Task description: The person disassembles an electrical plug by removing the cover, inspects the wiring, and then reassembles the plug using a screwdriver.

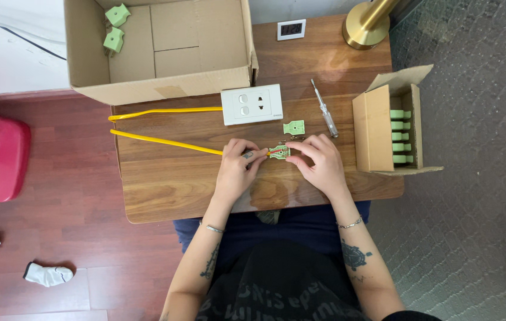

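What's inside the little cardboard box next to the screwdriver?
The small box lies on its side, open. Inside, a column of five green plastic parts shows. The box wall covers their left ends, so whether more sit deeper inside cannot be seen.

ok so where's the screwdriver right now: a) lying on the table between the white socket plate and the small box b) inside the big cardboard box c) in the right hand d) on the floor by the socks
a: the screwdriver lies loose on the wooden table, right of the white socket plate and left of the small box. Both hands, left hand and right hand, are at the green plug part instead.
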